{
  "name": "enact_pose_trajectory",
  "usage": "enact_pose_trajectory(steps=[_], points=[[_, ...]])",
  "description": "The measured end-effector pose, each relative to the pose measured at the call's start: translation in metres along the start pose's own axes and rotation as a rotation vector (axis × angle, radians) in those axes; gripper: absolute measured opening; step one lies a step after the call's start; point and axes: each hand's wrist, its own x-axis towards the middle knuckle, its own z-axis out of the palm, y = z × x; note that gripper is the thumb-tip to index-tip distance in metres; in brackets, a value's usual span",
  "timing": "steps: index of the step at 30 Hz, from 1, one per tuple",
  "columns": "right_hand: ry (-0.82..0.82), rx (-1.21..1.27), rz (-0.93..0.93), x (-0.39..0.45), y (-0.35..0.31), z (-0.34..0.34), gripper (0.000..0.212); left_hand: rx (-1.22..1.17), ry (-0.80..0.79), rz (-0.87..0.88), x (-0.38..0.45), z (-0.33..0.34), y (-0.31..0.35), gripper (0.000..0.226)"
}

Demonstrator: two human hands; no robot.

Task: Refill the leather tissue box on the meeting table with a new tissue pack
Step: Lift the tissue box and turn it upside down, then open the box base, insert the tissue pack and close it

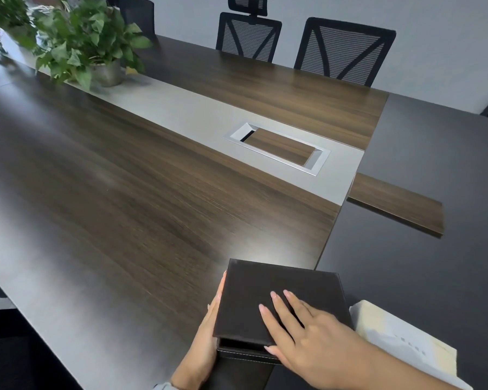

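Your right hand: your right hand (307,337) lies flat and open on the lid of the leather tissue box (279,302) at the bottom centre of the frame; the fingers are spread, and the thumb touches the near front edge where the lid stands a little above the base.
Your left hand: your left hand (206,336) presses against the left side of the box, fingers straight along its wall, not closed around anything; a bit of grey sleeve shows at the bottom edge.
Leather tissue box: dark brown, with light stitching on the base, it sits on the meeting table (96,206) at the near edge, where the wood surface meets the black surface; a narrow gap shows between lid and base at the front.
Tissue pack: the tissue pack (400,339), white and pale cream, lies just beside the box at the lower right, partly under your right forearm; the print on it is too small to read.
Wood panel: a loose wood panel (397,205) rests on the black part of the table, right of centre.
Cable hatch: a cable hatch (276,147) with a silver frame sits in the grey strip at mid frame, with a dark opening at its left end.
Plant: a potted plant (90,43) stands on the grey strip at the upper left.
Chairs: two black mesh chairs (344,52) stand behind the far table edge at the top.
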Motion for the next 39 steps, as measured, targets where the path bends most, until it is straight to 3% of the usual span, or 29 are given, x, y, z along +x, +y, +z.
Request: enact_pose_trajectory(steps=[2,3,5,7,11,13,15,17,19,20,21,22,24,25,27,30,34,36,39], points=[[-0.047,0.046,-0.002,0.004,0.008,-0.012,0.062,-0.051,0.032,-0.028,0.001,0.002,-0.001,0.059],[-0.044,0.075,0.009,0.006,0.013,-0.019,0.065,-0.081,0.041,-0.045,0.002,0.0,-0.001,0.059],[-0.025,0.152,0.088,0.018,0.033,-0.043,0.069,-0.108,-0.016,-0.048,0.005,0.0,0.006,0.034],[-0.035,0.178,0.208,0.041,0.059,-0.073,0.066,-0.078,-0.047,-0.04,0.006,-0.003,0.011,0.039],[-0.038,0.432,0.472,0.07,0.098,-0.085,0.045,-0.025,0.068,0.132,0.016,-0.005,0.022,0.041],[0.05,0.592,0.571,0.077,0.1,-0.083,0.036,0.024,0.038,0.165,0.03,0.005,0.038,0.039],[0.257,0.65,0.586,0.072,0.101,-0.079,0.037,0.107,0.05,0.177,0.042,0.013,0.05,0.015],[0.546,0.627,0.677,0.053,0.106,-0.08,0.027,0.204,0.114,0.216,0.051,0.018,0.055,0.025],[0.664,0.697,0.877,0.022,0.112,-0.08,0.012,0.225,0.173,0.206,0.055,0.022,0.058,0.038],[0.633,0.787,0.972,0.003,0.114,-0.076,0.016,0.23,0.196,0.202,0.058,0.021,0.055,0.039],[0.5,0.895,1.031,-0.017,0.115,-0.071,0.02,0.212,0.195,0.198,0.059,0.02,0.053,0.037],[0.253,0.952,1.039,-0.034,0.115,-0.066,0.032,0.18,0.184,0.191,0.061,0.019,0.052,0.036],[-0.392,0.941,0.931,-0.058,0.108,-0.054,0.091,0.138,0.166,0.192,0.062,0.018,0.052,0.038],[-0.647,0.885,0.862,-0.062,0.102,-0.046,0.107,0.118,0.163,0.187,0.061,0.019,0.054,0.038],[-0.911,0.644,0.727,-0.06,0.087,-0.033,0.114,0.08,0.148,0.159,0.058,0.019,0.056,0.03],[-1.045,0.272,0.567,-0.039,0.067,-0.019,0.105,0.034,0.145,0.132,0.055,0.014,0.053,0.041],[-1.135,-0.063,0.443,-0.023,0.051,-0.001,0.076,0.004,0.153,0.121,0.055,0.008,0.052,0.049],[-1.132,-0.122,0.436,-0.023,0.051,-0.002,0.066,-0.009,0.153,0.101,0.054,0.01,0.053,0.04],[-0.988,-0.037,0.561,-0.031,0.07,-0.033,0.069,-0.031,0.143,0.064,0.053,0.01,0.053,0.028]])
